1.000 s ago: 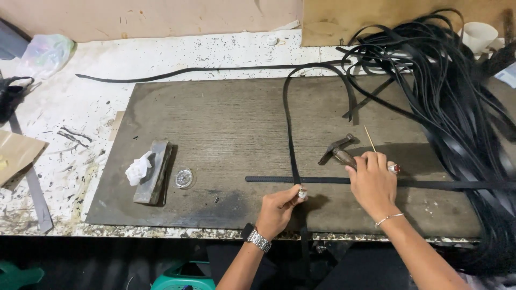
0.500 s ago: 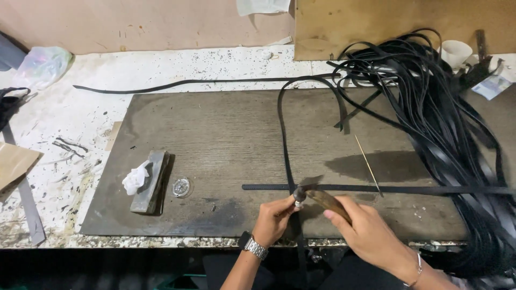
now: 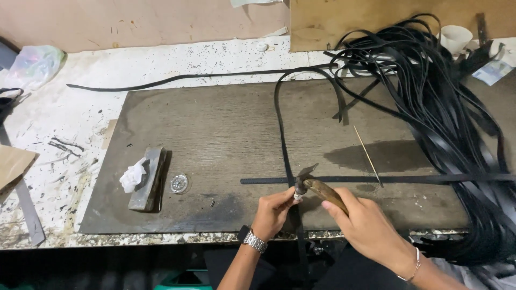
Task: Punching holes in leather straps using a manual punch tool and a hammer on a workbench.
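Both forearms come up from bottom edge, converging near centre. Left hand: fingers curled, thumb and fingertips pinched together at its upper right, wrist bent slightly, watch on wrist. Right hand: closed in a grip, knuckles up, thumb pointing up-left toward the left hand, thin bracelet on wrist. Hands just beside each other, not touching.

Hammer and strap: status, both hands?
Right hand grips hammer. Left hand pinches at black strap under the hammer head. Thin stick lies clear.
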